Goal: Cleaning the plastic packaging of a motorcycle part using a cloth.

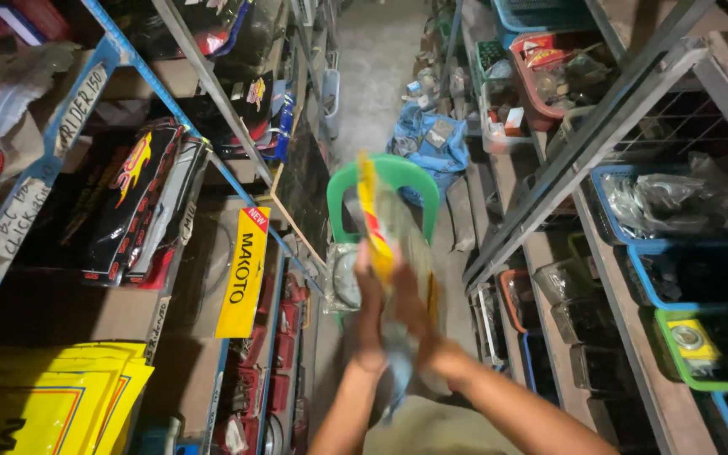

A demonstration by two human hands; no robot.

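Both hands, the left hand [370, 295] and the right hand [414, 307], pinch a yellow-edged clear packet [381, 223], lifting it up to look. A green stool [385, 181] stands just beyond them.

Packet [378, 221] between the fingers [370, 274]: glossy clear plastic, yellow printed strip. Stool [385, 173] beyond the fingertips: smooth green plastic. Shelf frame [579, 147]: matt grey metal.

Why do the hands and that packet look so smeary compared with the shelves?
Head view: both hands and the clear packet with its yellow strip are motion-blurred; the left shelf's yellow tag is sharp. Lighting is dim, lower shelves shadowed, and straight shelf rails splay outward, wide-lens distortion.
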